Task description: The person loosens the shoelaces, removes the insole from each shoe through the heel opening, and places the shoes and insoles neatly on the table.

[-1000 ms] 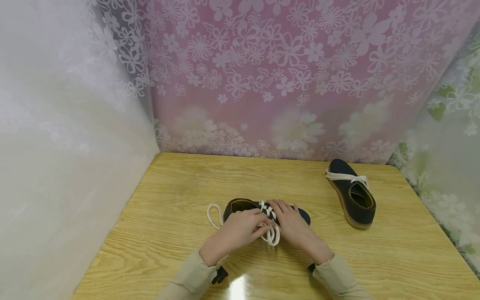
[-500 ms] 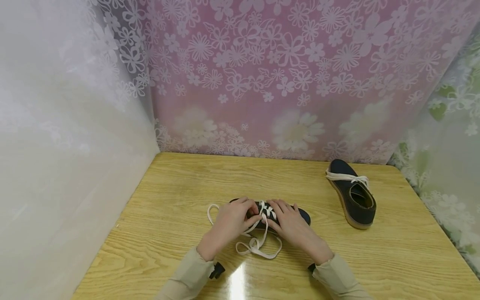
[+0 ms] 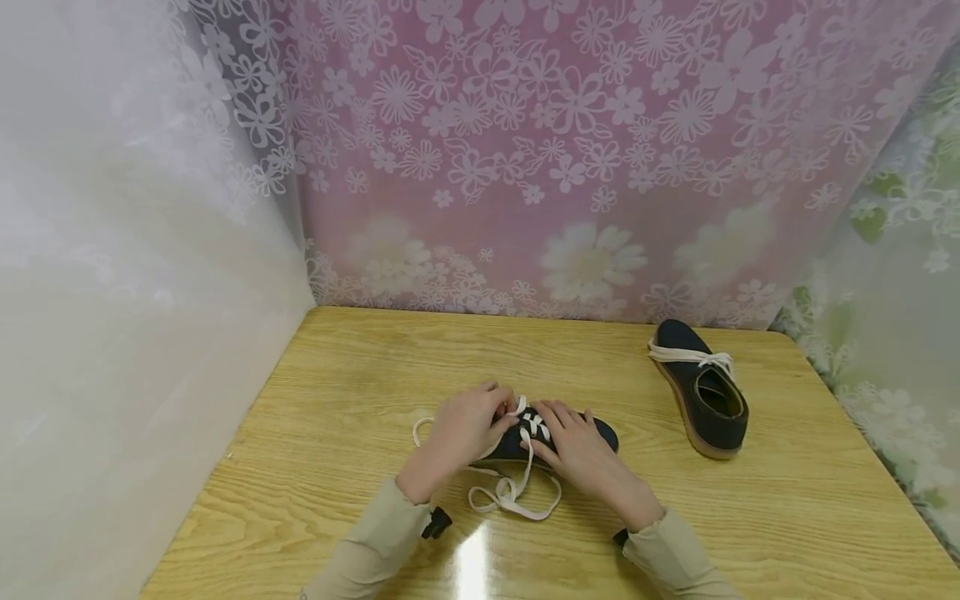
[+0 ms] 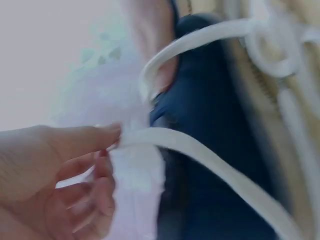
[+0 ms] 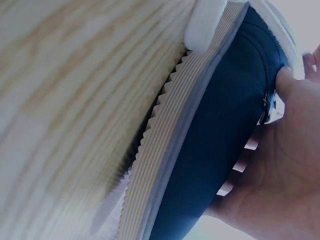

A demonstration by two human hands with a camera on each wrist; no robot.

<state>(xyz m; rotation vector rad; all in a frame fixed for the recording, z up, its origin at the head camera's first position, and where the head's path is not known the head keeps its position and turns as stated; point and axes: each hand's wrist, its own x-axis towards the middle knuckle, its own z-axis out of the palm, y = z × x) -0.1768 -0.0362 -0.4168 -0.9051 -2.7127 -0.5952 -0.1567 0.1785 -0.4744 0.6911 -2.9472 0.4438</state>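
Observation:
A navy lace-up shoe (image 3: 607, 432) lies sideways on the table, toe to the right; its dark blue upper (image 4: 215, 107) fills the middle of the left wrist view. My left hand (image 3: 459, 423) pinches a white shoelace (image 4: 200, 150) between thumb and fingertips, above the shoe's opening, which it partly hides. Across the front of the shoe my right hand (image 3: 587, 454) grips it, fingers over the top and thumb (image 5: 286, 82) beside the lacing. The other lace end (image 3: 506, 496) trails in loops on the table before the shoe.
A second navy shoe (image 3: 685, 375) stands at the back right, its white lace tied in a bow. Behind the wooden table (image 3: 360, 367) hangs a pink floral curtain (image 3: 480, 167); pale sheets enclose the left and right sides.
My left hand moved up from the lacing, back toward the shoe's opening, and now draws a lace up. The loose lace loops dropped onto the table. My right hand stayed in place.

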